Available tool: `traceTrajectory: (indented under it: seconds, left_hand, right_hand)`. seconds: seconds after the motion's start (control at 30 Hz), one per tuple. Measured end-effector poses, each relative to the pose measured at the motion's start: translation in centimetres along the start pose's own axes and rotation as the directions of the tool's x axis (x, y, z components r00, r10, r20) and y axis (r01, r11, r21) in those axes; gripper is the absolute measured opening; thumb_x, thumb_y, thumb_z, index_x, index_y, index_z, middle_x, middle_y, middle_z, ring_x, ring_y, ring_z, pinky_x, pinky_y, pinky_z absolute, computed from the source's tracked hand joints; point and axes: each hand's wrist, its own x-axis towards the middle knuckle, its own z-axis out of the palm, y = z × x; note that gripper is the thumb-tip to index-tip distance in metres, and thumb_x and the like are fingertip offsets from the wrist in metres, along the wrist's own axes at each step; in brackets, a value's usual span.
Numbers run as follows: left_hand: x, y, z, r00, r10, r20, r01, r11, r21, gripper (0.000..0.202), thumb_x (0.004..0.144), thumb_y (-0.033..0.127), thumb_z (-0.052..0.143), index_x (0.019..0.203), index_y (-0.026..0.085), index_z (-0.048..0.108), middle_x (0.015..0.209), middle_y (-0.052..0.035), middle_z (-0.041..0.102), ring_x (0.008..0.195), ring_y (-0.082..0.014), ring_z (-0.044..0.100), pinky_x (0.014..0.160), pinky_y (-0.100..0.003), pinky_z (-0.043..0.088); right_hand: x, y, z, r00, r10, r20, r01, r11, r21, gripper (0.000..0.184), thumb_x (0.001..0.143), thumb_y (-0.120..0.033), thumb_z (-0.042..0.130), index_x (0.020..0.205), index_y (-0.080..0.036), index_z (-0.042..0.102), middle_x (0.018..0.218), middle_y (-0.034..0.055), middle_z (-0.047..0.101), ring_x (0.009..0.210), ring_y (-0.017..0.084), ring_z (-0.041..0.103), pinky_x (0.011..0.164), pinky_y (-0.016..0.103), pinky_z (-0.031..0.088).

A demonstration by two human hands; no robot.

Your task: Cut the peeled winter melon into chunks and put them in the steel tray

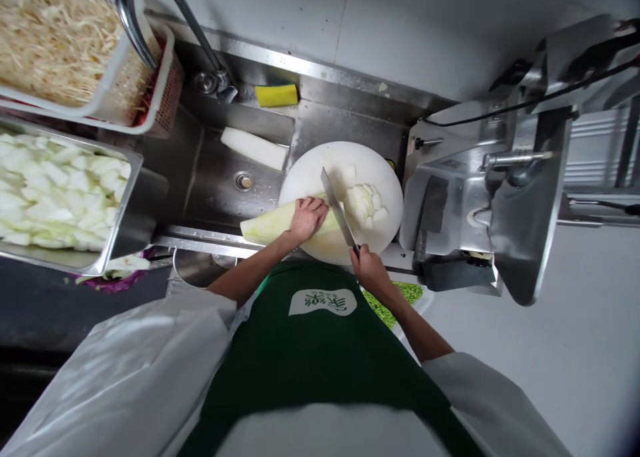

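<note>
My right hand (371,270) is closed round the handle of a kitchen knife (336,204), whose blade stands over the end of a long peeled gourd (270,224). Curled fingers of my left hand (308,218) grip the gourd just left of the blade. The gourd lies partly on a round white cutting board (320,160) and reaches past its left edge over the sink. Cut pale chunks (367,204) are gathered on the board to the right of the blade.
Another peeled piece (255,148) lies in the metal sink (215,177), near a yellow block (277,95). At left are a tray of cut chunks (60,197) and a basket of bean sprouts (55,44) beside the faucet (193,27). A metal slicing machine (460,190) stands at right.
</note>
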Motion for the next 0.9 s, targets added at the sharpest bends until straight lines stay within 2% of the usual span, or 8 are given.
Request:
traceTrajectory:
  seconds: [0.13,0.27,0.37,0.47,0.57,0.7,0.8,0.9]
  left_hand:
    - [-0.4,0.0,-0.1,1.000,-0.019,0.021,0.019,1.000,-0.009,0.033,0.107,0.034,0.040,0.110,0.023,0.070,0.118,-0.0098,0.068,0.110,-0.0275,0.052,0.091,-0.046,0.035]
    - [-0.1,0.0,-0.1,0.999,-0.008,0.031,0.009,1.000,-0.018,0.032,0.107,0.032,0.040,0.109,0.023,0.071,0.116,-0.0103,0.068,0.108,-0.0276,0.052,0.091,-0.046,0.035]
    - [-0.1,0.0,0.0,1.000,-0.011,0.020,0.011,1.000,-0.005,0.032,0.106,0.032,0.041,0.110,0.023,0.071,0.116,-0.0105,0.067,0.107,-0.0275,0.052,0.090,-0.045,0.035]
    - [-0.1,0.2,0.1,1.000,-0.009,0.012,0.009,1.000,0.009,0.032,0.107,0.033,0.040,0.109,0.023,0.071,0.115,-0.0103,0.067,0.106,-0.0273,0.051,0.090,-0.044,0.035]
    - [-0.1,0.2,0.2,1.000,-0.006,0.008,0.006,1.000,0.019,0.032,0.107,0.032,0.041,0.107,0.023,0.071,0.114,-0.0099,0.067,0.106,-0.0272,0.051,0.090,-0.044,0.035]
    - [-0.1,0.3,0.2,1.000,0.001,0.007,-0.001,1.000,0.030,0.033,0.107,0.032,0.039,0.105,0.022,0.070,0.113,-0.0098,0.066,0.105,-0.0276,0.051,0.089,-0.044,0.035]
    - [-0.1,0.3,0.1,1.000,0.002,0.008,-0.002,1.000,0.028,0.034,0.107,0.031,0.038,0.104,0.022,0.070,0.112,-0.0095,0.067,0.105,-0.0278,0.051,0.089,-0.044,0.035]
    - [0.1,0.2,-0.1,1.000,-0.002,0.019,0.002,1.000,0.008,0.032,0.107,0.031,0.039,0.106,0.022,0.070,0.111,-0.0094,0.067,0.104,-0.0280,0.051,0.090,-0.045,0.036]
  right_hand:
    - [1.1,-0.8,-0.4,1.000,-0.016,0.007,0.016,1.000,-0.017,0.031,0.111,-0.037,0.036,0.114,-0.013,0.054,0.099,0.0165,0.074,0.095,0.027,0.072,0.075,0.028,0.043]
    - [4.9,-2.2,0.2,0.999,-0.019,-0.029,0.018,1.000,-0.017,0.032,0.111,-0.037,0.036,0.118,-0.011,0.055,0.108,0.0184,0.073,0.102,0.027,0.071,0.081,0.028,0.045]
    - [6.9,-2.4,0.5,0.997,-0.049,-0.065,0.048,0.999,-0.007,0.034,0.111,-0.037,0.035,0.119,-0.012,0.056,0.110,0.0176,0.072,0.104,0.026,0.070,0.084,0.029,0.045]
    - [6.2,-1.6,-0.1,0.995,-0.063,-0.083,0.061,0.998,-0.031,0.035,0.111,-0.038,0.035,0.120,-0.012,0.056,0.107,0.0166,0.073,0.101,0.027,0.071,0.083,0.029,0.045]
    - [3.5,-0.9,-0.9,0.995,-0.045,-0.084,0.039,0.997,-0.069,0.035,0.111,-0.040,0.034,0.118,-0.013,0.055,0.101,0.0160,0.074,0.096,0.029,0.072,0.080,0.030,0.044]
    - [0.3,-0.3,-1.6,0.999,-0.040,-0.031,0.038,0.995,-0.090,0.033,0.111,-0.040,0.035,0.114,-0.014,0.055,0.098,0.0156,0.074,0.096,0.029,0.072,0.077,0.029,0.043]
    - [0.2,-0.4,-1.5,0.999,-0.034,0.019,0.035,0.995,-0.092,0.032,0.110,-0.038,0.036,0.113,-0.014,0.056,0.099,0.0167,0.074,0.096,0.028,0.072,0.076,0.028,0.043]
    - [2.2,-1.2,-0.6,1.000,-0.019,0.004,0.019,0.997,-0.073,0.034,0.110,-0.039,0.037,0.116,-0.012,0.056,0.103,0.0183,0.073,0.099,0.027,0.071,0.079,0.028,0.044]
